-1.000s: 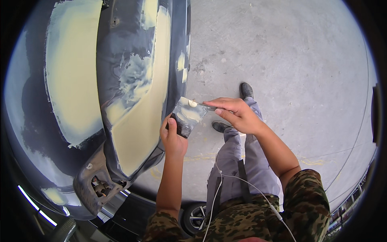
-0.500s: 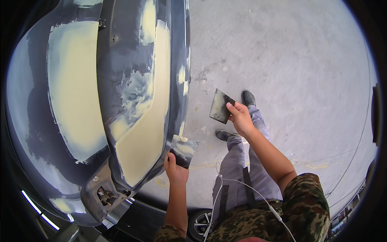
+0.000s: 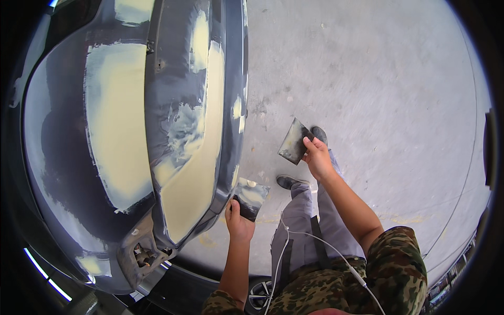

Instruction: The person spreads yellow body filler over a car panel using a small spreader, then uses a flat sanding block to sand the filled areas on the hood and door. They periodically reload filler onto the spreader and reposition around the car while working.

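My left hand [image 3: 239, 222] is closed on a square plate [image 3: 253, 195] smeared with cream filler, a small dab on top, beside the edge of a dark vehicle body panel [image 3: 229, 142]. My right hand [image 3: 316, 160] pinches a thin, dark, stained spreader [image 3: 291, 140] between thumb and fingers, held over the floor to the right of the panel. Broad cream filler patches [image 3: 118, 121] and a long filler strip [image 3: 184, 205] cover parts of the body, with a rough, greyish smeared area [image 3: 184, 126] between them.
Grey concrete floor [image 3: 394, 94] lies right of the vehicle, with a thin cable [image 3: 462, 189] along its far right. My shoes stand below my hands. An opening with exposed fittings [image 3: 143, 256] is at the panel's lower end. A wheel [image 3: 260, 294] shows at the bottom; white earphone wires hang over my front.
My hands have separated: the spreader left the plate and moved right, while my left hand went lower with the plate. The vehicle sits slightly farther right and lower in view.
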`<state>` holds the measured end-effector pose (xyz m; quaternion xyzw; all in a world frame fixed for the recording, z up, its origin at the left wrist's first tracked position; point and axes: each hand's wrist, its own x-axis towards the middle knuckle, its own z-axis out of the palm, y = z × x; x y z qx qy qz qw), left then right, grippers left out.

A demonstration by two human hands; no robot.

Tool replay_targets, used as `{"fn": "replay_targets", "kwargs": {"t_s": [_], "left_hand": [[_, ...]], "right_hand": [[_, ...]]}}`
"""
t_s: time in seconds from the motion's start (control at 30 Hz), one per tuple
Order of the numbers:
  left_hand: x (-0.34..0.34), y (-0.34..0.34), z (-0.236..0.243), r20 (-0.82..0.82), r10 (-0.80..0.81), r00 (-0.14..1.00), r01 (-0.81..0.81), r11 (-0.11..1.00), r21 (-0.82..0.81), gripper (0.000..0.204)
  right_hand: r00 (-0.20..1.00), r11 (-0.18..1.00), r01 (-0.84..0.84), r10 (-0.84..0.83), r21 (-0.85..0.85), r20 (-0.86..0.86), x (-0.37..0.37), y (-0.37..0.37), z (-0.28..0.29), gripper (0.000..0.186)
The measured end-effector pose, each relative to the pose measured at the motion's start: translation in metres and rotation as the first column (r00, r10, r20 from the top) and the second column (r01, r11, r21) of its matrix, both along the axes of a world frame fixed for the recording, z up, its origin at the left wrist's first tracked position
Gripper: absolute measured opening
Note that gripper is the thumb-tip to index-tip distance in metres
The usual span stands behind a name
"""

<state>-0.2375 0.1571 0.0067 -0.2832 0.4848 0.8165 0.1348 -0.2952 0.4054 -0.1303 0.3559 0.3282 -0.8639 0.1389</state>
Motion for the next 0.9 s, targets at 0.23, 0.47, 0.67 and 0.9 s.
{"fn": "replay_targets", "kwargs": {"t_s": [0.23,0.47,0.67,0.9], "left_hand": [[-0.002,0.011,0.055,-0.065,0.042,0.997,-0.035,0.994,0.105,0.042],[-0.033,0.046,0.116,-0.199,-0.049,0.979,0.092,0.972,0.215,0.044],[-0.085,0.114,0.113,-0.155,0.002,0.988,0.031,0.977,0.213,0.041],[-0.122,0.184,0.125,-0.078,0.162,0.984,-0.148,0.976,0.158,0.041]], "right_hand": [[0.998,0.997,0.056,-0.057,0.057,0.018,0.035,0.026,0.086,0.015],[0.989,0.990,0.110,-0.100,0.089,-0.110,0.027,0.070,0.178,0.023],[0.996,0.974,-0.050,0.066,0.219,-0.066,-0.052,0.125,0.165,0.013],[0.897,0.464,-0.265,0.440,0.845,0.039,-0.159,0.198,0.145,0.025]]}}
